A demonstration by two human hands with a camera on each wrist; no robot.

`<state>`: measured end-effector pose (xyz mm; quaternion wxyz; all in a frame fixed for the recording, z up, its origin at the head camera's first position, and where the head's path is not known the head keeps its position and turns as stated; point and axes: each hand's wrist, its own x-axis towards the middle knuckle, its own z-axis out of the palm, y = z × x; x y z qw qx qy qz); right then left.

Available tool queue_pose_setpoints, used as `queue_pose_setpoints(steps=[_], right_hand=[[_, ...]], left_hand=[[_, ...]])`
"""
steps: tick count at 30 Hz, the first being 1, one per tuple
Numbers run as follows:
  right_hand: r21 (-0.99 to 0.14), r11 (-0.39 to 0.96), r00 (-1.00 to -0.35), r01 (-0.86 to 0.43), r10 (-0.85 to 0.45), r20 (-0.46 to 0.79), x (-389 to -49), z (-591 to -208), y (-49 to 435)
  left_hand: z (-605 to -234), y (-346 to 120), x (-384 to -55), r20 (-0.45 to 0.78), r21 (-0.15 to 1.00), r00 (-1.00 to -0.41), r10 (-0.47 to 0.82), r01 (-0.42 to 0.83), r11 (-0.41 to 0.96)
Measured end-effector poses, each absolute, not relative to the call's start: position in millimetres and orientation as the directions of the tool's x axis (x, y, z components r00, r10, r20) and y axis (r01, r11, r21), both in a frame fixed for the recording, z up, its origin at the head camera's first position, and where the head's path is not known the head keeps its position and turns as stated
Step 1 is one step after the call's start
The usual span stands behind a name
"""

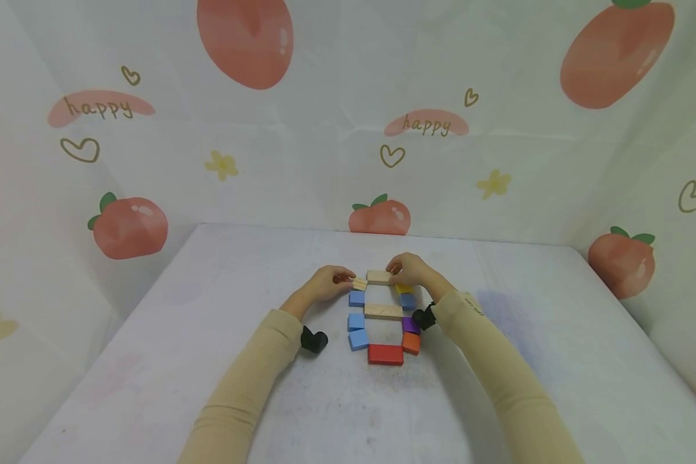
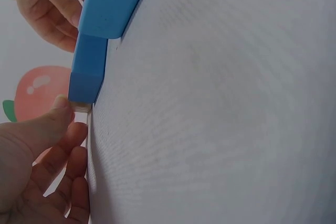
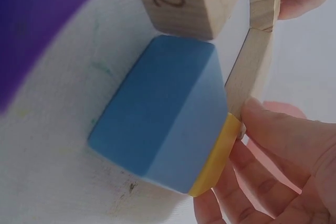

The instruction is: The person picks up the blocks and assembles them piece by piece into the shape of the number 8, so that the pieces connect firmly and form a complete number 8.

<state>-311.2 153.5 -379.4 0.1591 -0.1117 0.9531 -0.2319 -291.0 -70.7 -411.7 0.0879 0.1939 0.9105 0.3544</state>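
Observation:
Toy blocks form a two-loop outline like a figure eight. My left hand [image 1: 330, 282] pinches a small striped wooden block [image 1: 359, 283] at the outline's far left corner; in the left wrist view, that block shows just past a blue block [image 2: 86, 85]. Across from it, my right hand [image 1: 410, 269] pinches the right end of a long wooden block [image 1: 378, 277] at the far end. In the right wrist view, its thumb [image 3: 257, 111] lies on that block, while other fingers are by a yellow block [image 3: 215, 156] beyond a blue one [image 3: 163, 108].
Another long wooden block [image 1: 383, 312] crosses the middle. Light blue blocks [image 1: 356, 322] line the left; purple [image 1: 410, 325] and orange [image 1: 410, 343] blocks line the right. A red block [image 1: 385, 354] closes the near end. A printed fabric backdrop [image 1: 301, 167] rises behind the table [image 1: 238, 386].

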Motion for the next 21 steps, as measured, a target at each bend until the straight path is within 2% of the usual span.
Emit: queue_pose_setpoints(steps=[13,18,21], right_hand=[[-0.481,0.867,-0.924,-0.132,-0.283,-0.256,-308.9,-377.7,152.9],[-0.484,0.868,-0.919,-0.112,-0.275,-0.281,-317.4,-383.4,154.5],[-0.486,0.862,-0.917,-0.144,-0.301,-0.262,-323.9,-389.2,157.1]], left_hand=[[-412.8,-70.2,-292.9,-0.046,0.682,-0.914,0.403,0.266,0.681],[-411.5,-70.3,-291.8,-0.038,0.681,-0.912,0.408,0.275,0.678],[-411.0,-70.2,-291.1,-0.036,0.682,-0.911,0.410,0.277,0.677]])
